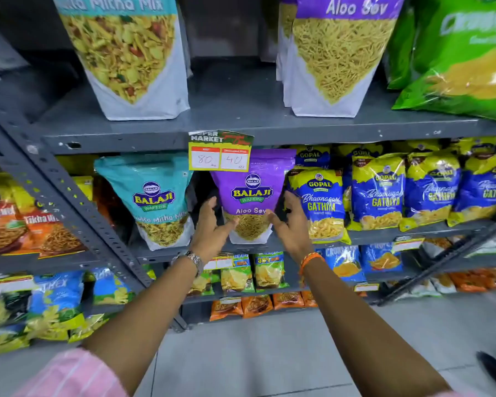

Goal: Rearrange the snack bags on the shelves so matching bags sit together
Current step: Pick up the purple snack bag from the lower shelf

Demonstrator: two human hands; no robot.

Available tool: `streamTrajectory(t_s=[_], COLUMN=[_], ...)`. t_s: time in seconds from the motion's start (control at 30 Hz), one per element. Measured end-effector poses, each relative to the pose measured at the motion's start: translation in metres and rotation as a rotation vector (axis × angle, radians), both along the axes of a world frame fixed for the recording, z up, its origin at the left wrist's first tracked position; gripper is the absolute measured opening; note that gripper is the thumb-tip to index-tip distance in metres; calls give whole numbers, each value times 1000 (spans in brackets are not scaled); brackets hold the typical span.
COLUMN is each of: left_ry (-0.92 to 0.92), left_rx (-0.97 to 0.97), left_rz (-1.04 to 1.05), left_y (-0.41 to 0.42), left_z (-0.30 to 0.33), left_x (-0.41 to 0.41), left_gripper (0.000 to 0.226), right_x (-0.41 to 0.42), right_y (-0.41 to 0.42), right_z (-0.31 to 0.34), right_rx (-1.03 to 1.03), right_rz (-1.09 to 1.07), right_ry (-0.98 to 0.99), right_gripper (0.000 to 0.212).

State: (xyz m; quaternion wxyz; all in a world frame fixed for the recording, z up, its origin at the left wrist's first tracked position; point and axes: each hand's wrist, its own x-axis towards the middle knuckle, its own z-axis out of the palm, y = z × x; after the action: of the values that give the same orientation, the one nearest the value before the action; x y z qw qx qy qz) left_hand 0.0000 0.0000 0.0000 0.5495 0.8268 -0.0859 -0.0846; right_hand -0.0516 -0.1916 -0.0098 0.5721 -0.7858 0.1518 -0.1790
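A purple Aloo Sev bag (pixel 251 193) stands upright on the middle shelf (pixel 384 234). My left hand (pixel 212 229) rests against its lower left side and my right hand (pixel 291 224) against its lower right side, fingers spread, thumbs touching the front. To its left stands a teal Mitha Mix bag (pixel 155 199); to its right a blue and yellow Gathiya bag (pixel 320 203). On the shelf above stand a larger-looking teal Mitha Mix bag (pixel 129 55) and a purple Aloo Sev bag (pixel 337 53), with a gap between them.
A yellow price tag (pixel 219 154) hangs from the upper shelf edge over the purple bag. Several more Gathiya bags (pixel 430 190) fill the right side, a green bag (pixel 464 58) sits top right, orange bags (pixel 40 224) at left. Lower shelves hold small packets. A slanted grey post (pixel 69 196) stands left.
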Motion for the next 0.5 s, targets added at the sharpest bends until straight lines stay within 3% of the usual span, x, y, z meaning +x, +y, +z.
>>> streamTrajectory(t_s=[0.1,0.23,0.37,0.5], left_ry=[64,86,22,-32], left_rx=[-66,-85,-94,-46], left_rz=[-39,-81,-1,45], left_y=[-10,-17,-17,-12], left_z=[-12,-23,-29,-37], left_x=[18,28,28,20], left_gripper=[88,65,55,66], right_x=[14,32,39,32], right_y=[-10,-19,-18,-16], right_z=[-8,-19,-23,-26], right_rx=[89,115,61,52], right_rz=[111,176,202,198], right_ry=[42,144,171,146], right_gripper=[77,84,63,52])
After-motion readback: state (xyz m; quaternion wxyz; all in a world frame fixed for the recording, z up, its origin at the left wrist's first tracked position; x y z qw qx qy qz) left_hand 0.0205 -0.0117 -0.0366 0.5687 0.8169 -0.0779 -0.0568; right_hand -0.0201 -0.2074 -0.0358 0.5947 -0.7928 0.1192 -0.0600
